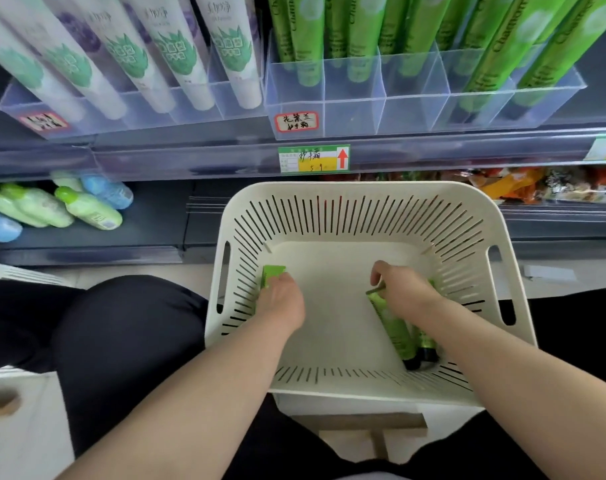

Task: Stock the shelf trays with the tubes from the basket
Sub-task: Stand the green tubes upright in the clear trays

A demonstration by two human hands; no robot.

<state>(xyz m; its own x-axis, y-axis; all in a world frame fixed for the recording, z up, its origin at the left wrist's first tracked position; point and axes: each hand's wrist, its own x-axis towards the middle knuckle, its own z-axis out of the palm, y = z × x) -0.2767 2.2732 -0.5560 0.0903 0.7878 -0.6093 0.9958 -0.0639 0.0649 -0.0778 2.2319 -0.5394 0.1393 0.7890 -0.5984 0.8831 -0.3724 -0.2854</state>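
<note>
A white slotted basket (363,206) stands in front of me, below the shelf. Both my hands are inside it. My left hand (282,301) lies over a green tube (271,274) at the basket's left wall; only the tube's crimped end shows, and the fingers curl around it. My right hand (403,289) grips the upper end of another green tube (391,323) by the right wall. A second green tube (426,344) lies beside it, caps pointing toward me. Above, a clear divided tray (353,105) holds upright green tubes (360,32), with its middle compartments partly bare.
A second clear tray (121,112) at the upper left holds white tubes (232,53). Price labels sit on the shelf rail (313,159). The lower shelf carries green and blue bottles (87,209) on the left and snack packets (523,187) on the right. My dark-clothed knees flank the basket.
</note>
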